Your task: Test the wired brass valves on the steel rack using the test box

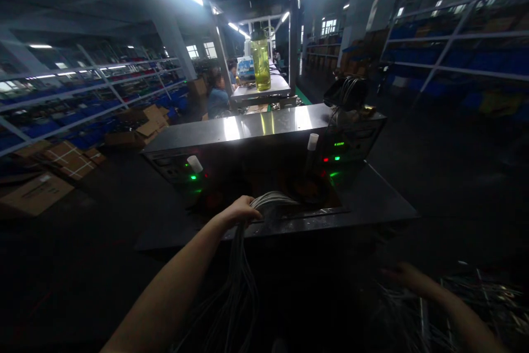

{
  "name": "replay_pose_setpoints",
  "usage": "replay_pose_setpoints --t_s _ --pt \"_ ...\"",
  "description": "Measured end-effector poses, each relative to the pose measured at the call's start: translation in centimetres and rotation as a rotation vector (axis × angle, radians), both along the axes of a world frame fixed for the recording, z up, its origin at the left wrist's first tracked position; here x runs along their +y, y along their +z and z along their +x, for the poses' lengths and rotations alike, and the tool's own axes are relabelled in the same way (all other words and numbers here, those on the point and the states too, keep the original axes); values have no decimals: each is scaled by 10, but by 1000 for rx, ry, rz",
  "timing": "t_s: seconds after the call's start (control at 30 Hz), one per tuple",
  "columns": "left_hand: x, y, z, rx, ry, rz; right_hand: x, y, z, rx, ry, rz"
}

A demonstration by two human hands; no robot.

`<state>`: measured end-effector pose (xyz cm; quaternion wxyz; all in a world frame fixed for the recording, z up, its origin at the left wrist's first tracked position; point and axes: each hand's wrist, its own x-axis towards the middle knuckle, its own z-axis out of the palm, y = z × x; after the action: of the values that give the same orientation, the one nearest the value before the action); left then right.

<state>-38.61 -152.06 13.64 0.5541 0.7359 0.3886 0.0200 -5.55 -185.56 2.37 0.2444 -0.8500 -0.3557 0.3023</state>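
My left hand [243, 210] is closed around a bundle of thin grey wires [273, 197]. One end of the bundle arches to the right over the front edge of a dark metal bench machine [306, 224]. The rest hangs down below my wrist into shadow. At the lower right, my right hand [399, 275] is dim and blurred, and its fingers cannot be made out. It is near a heap of similar thin wires or rods [475, 309]. Two dark round recesses are behind the bundle, with a white-capped post [313, 142] standing by the right one.
A raised metal housing [248, 127] with lit green and red indicators spans the back of the bench. Beyond it, a yellow-green bottle [261, 64] stands on a shelf, with a person [218, 97] nearby. Cardboard boxes [39, 193] lie on the left floor.
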Motion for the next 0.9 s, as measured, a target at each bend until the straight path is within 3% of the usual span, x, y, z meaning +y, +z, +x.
replay_pose_setpoints --t_s 0.1,0.23,0.33,0.43,0.57,0.67,0.8,0.9 --pt "-3 -6 5 -18 -2 -51 68 57 -32 36 16 247" --pt "-7 -14 23 -8 -16 -55 169 119 -51 9 -126 578" --pt "-11 -19 44 16 -21 -7 238 143 -49 23 -271 742" --pt "-17 -23 61 58 26 114 289 147 -47 80 -293 742" --pt "-28 -24 74 100 99 268 320 141 -51 203 -321 727" --pt "-33 -10 74 62 130 306 325 154 -46 291 -298 785" --pt "-28 33 51 -137 188 263 320 191 -31 406 -180 891" --pt "-26 69 21 -270 216 150 314 206 -27 493 -64 970"
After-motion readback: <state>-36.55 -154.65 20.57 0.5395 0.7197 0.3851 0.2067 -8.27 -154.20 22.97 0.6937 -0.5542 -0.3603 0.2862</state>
